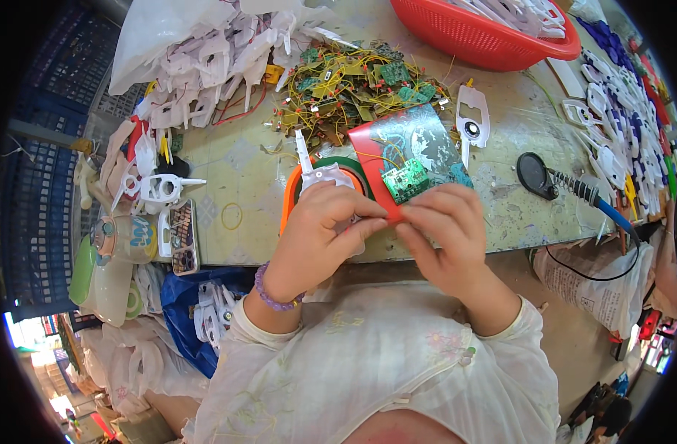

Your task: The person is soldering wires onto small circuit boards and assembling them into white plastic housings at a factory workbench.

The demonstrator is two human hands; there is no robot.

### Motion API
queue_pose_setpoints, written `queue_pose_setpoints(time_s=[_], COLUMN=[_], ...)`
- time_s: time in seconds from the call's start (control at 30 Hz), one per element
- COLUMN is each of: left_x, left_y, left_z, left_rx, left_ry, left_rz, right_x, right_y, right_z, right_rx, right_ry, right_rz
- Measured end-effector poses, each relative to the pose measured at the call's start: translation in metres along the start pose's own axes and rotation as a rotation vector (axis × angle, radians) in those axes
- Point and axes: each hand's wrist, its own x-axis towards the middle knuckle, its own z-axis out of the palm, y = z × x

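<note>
My left hand (325, 224), with a purple bead bracelet on its wrist, has thumb and forefinger pinched together. Its fingertips almost meet those of my right hand (451, 228), which is also closed in a pinch. What lies between the fingertips is too small to make out. Beyond my right fingers a green circuit board (405, 180) with thin yellow wires lies on a red and dark printed card (439, 140). Partly under my left hand is a white plastic housing (328, 176), over an orange and green ring-shaped thing (289, 196).
Past the card is a heap of wired circuit boards (353, 89). White plastic parts (205, 66) pile up at far left; a red basket (486, 37) stands far right. A soldering iron holder (575, 185) is at right, a phone (183, 237) at left.
</note>
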Motion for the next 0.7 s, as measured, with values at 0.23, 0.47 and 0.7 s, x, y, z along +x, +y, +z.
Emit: queue_pose_setpoints(time_s=[0.23, 0.47, 0.7], left_x=[0.007, 0.024, 0.024], left_y=[-0.001, 0.013, -0.004], left_z=[0.001, -0.009, -0.014], left_rx=[-0.066, 0.305, 0.148], left_ry=[0.168, 0.075, -0.070], left_rz=[-0.044, 0.262, 0.115], right_x=[-0.038, -0.094, -0.078], right_y=[0.025, 0.065, 0.054], right_z=[-0.049, -0.146, -0.136], right_rx=[-0.037, 0.099, 0.093], right_ry=[0.282, 0.981, 1.044], right_rz=[0.257, 0.628, 0.474])
